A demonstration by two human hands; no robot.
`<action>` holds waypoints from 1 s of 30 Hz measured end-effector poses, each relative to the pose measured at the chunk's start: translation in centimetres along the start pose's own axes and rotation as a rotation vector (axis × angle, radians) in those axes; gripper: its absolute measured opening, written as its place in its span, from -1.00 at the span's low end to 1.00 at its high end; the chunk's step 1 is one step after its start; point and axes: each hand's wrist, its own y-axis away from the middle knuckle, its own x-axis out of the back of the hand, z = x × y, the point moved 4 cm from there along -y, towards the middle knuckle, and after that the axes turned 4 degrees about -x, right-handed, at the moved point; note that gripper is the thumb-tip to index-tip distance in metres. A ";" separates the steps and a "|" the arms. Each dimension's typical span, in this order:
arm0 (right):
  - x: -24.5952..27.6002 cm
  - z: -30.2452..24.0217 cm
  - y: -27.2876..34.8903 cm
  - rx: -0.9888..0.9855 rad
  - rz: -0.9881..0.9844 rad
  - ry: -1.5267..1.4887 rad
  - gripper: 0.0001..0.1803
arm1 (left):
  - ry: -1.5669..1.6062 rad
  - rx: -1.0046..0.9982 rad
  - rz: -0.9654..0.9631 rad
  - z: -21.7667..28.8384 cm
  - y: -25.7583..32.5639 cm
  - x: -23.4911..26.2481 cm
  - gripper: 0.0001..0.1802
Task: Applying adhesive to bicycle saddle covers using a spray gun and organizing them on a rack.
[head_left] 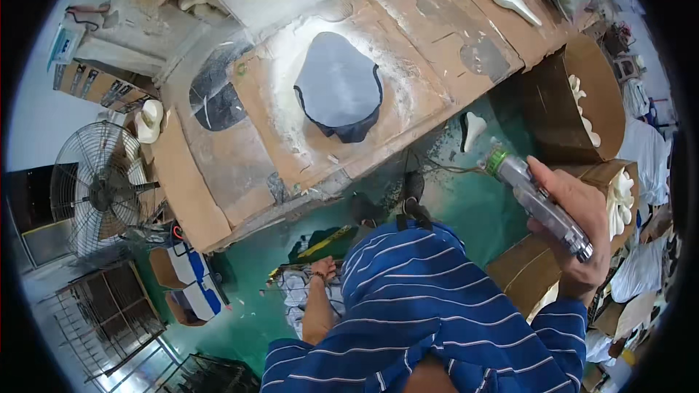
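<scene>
The person's right hand (pixel 579 211) had its fingers curled around a silver tool (pixel 535 200), whose green-ringed end pointed toward the table (pixel 437 40). The tool was raised off to the person's right, apart from the tabletop. The left hand (pixel 324 268) hung low beside a heap of pale bundles (pixel 295 292) (whether its fingers pinched anything could not be told). On the cardboard-covered table lay a grey pad (pixel 338 76) with dark edging, ringed by white powder (pixel 287 94); a white bone-shaped piece (pixel 515 2) lay near the far right edge.
</scene>
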 end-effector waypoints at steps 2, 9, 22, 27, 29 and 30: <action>-0.4 -0.7 0.0 -0.001 0.044 -0.069 -0.24 | -0.008 -0.057 0.055 1.0 0.2 -0.1 -0.78; -1.7 -2.3 -0.8 0.070 -0.084 -0.113 -0.25 | 0.034 -0.255 0.093 8.6 -0.7 -1.0 -0.88; 0.3 -1.1 2.7 0.162 -0.159 -0.117 -0.22 | -0.021 -0.173 0.074 7.0 -1.5 -2.4 -0.76; 0.8 0.5 3.5 -0.033 0.152 -0.003 -0.23 | -0.025 -0.193 0.025 5.8 -1.7 -2.6 -0.76; 0.7 0.6 3.7 -0.012 0.172 -0.088 -0.26 | -0.095 -0.378 0.013 7.5 -1.8 -2.9 -0.76; 0.6 0.6 3.8 -0.010 0.154 -0.151 -0.28 | -0.113 -0.417 0.028 8.4 -1.6 -2.9 -0.76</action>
